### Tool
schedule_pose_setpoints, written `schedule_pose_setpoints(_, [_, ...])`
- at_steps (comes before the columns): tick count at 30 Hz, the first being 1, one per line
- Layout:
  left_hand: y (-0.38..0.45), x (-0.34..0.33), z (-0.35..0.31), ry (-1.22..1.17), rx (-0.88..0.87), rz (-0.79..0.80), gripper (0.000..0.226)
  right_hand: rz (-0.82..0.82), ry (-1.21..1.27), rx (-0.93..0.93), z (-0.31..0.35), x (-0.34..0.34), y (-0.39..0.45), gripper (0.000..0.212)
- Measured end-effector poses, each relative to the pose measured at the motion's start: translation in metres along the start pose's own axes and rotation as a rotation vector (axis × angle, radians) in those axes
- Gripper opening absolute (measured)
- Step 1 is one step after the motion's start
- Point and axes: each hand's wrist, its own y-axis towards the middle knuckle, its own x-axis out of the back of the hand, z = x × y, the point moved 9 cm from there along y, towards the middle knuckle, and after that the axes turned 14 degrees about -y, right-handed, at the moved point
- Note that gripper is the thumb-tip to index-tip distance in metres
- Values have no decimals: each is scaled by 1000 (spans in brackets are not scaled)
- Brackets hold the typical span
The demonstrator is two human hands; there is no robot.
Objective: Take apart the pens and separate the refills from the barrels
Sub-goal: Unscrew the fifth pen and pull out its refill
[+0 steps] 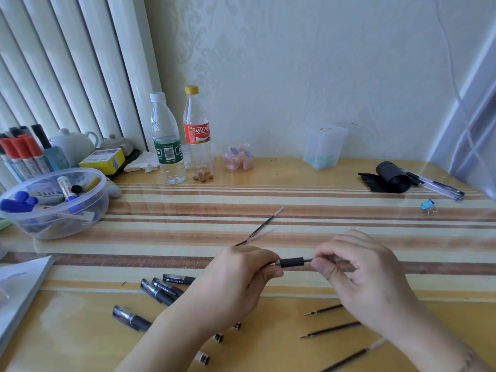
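Observation:
I hold one pen level over the striped table between both hands. My left hand [239, 275] pinches the tip end of its black grip section [291, 262]. My right hand [357, 275] is closed on the clear barrel [335, 257], mostly hidden by the fingers. A thin dark refill [261, 226] sticks up and to the right from behind my left hand. Three loose refills [330, 329] lie at the front right, partly under my right wrist. Several capped black pens [157, 292] lie at the front left, and barrel ends [218, 337] show under my left forearm.
A clear plastic bowl of markers [53, 202] stands at the left, with a notebook [18, 285] in front of it. Two bottles [167, 140], a small sweets jar [238, 157] and a translucent cup [323, 147] line the wall. A black roll [390, 177], more pens [434, 186] and a blue binder clip [428, 205] lie at the right.

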Motion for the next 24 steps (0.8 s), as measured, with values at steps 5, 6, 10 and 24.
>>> schedule_pose_setpoints(5, [2, 7, -3, -1, -41, -27, 18, -64, 2, -29, 7, 3, 0, 25])
schedule_pose_setpoints(6, [1, 8, -3, 1, -49, -29, 17, -64, 4, -33, 9, 3, 0, 25])
schedule_pose_setpoints(10, [3, 12, -9, 52, -107, -46, 17, 29, 114, -106, 5, -6, -4, 30])
schedule_pose_setpoints(24, [-2, 47, 35, 173, 55, -114, 15, 119, 76, -85, -3, -19, -2, 43])
